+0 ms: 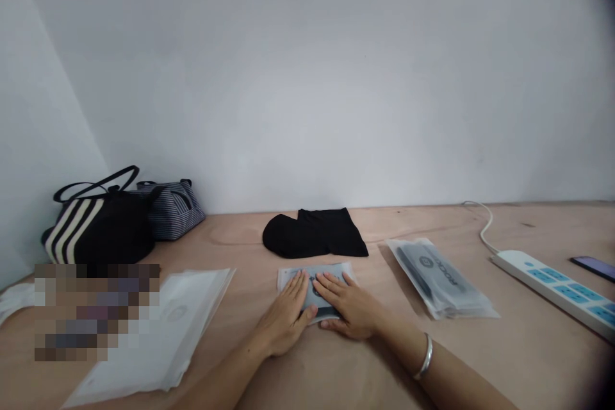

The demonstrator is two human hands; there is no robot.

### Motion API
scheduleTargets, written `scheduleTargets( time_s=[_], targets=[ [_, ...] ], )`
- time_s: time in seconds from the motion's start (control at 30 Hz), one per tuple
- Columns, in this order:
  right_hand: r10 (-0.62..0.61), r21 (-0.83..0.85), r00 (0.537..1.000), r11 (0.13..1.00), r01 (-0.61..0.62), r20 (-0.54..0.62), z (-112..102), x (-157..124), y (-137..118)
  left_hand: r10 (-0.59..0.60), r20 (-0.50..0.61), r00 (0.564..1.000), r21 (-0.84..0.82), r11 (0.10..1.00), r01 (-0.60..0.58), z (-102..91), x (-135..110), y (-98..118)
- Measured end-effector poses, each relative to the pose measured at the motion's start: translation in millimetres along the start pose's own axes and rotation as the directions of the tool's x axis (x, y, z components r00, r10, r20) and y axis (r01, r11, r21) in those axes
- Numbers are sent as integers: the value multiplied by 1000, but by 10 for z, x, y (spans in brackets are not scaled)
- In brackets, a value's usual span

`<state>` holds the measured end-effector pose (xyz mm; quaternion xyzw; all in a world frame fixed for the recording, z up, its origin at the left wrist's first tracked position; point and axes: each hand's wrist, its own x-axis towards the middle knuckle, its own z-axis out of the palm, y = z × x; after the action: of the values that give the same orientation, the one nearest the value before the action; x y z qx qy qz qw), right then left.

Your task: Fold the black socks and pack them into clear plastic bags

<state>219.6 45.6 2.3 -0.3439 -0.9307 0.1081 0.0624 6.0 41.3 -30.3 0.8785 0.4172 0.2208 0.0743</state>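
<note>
In the head view, a frosted plastic bag (pixel 314 315) with something dark inside lies flat on the wooden table. My left hand (pixel 287 320) rests on its left part, fingers stretched out and palm down. On the right part lies my right hand (pixel 350 306), also flat with straight fingers; a silver bangle is on that wrist. The hands cover much of the bag and its dark print. Just behind the bag, a black sock-shaped fabric piece (pixel 314 234) is spread flat. To the right sit filled frosted bags (pixel 435 278) with dark lettering, seemingly stacked.
A stack of flat frosted bags (pixel 158 333) lies at left, beside a blurred-out patch. Behind are a black bag with white stripes (pixel 100 227) and a striped pouch (pixel 173 208). At right are a power strip (pixel 557 288), its cord, and a phone (pixel 596 267).
</note>
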Motion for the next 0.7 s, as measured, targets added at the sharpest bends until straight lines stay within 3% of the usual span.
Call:
scheduleTargets(
  time_s=[0.07,0.17,0.3,0.4,0.5,0.63,0.7],
  targets=[
    [21,-70,999,997,-23,-25,28,10,-37,-123,-95,988,-182,978,104,0,-7,3],
    [33,-219,996,974,-52,-87,100,25,-111,-337,-211,917,-400,886,234,-23,5,-14],
    [68,-386,971,910,-155,-230,221,50,-191,-487,-284,826,-462,824,327,-38,41,-102],
    [145,-452,916,834,-316,-373,220,43,-180,-547,-295,784,-477,795,375,-13,53,-164],
    [274,-429,790,719,-547,-548,46,-39,-71,-540,-274,796,-456,801,387,14,48,-176],
    [425,-312,560,523,-793,-711,-303,-270,225,-501,-235,833,-387,835,392,7,44,-133],
    [511,-225,439,427,-876,-739,-403,-397,415,-478,-218,851,-339,855,394,-7,50,-112]
  ],
)
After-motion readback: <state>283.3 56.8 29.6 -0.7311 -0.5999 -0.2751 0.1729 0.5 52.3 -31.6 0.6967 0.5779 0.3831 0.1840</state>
